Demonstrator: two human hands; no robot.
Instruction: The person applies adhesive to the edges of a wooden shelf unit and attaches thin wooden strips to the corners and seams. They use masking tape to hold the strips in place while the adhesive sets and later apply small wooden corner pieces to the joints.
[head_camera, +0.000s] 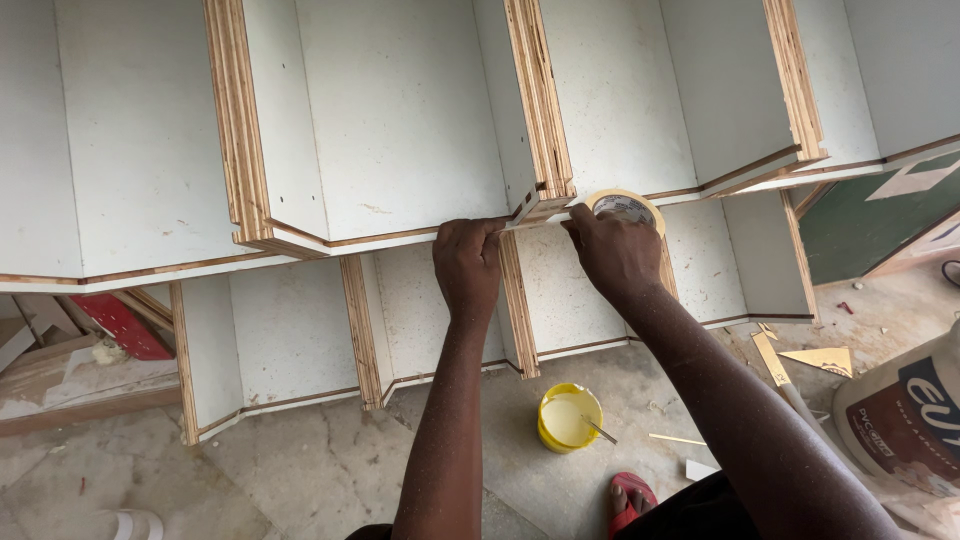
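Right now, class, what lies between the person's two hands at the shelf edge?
In the head view, between the left hand and right hand runs a short strip of masking tape over the plywood panel edge.

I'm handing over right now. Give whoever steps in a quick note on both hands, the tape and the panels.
Left hand: fingertips pressing a strip of tape onto the front edge of the white plywood cabinet.
Right hand: holding the masking tape roll against the same edge.
Yellow glue tub with a stick stands on the floor below.
Done: tape started at the middle divider joint.
Left: other joints show no tape.
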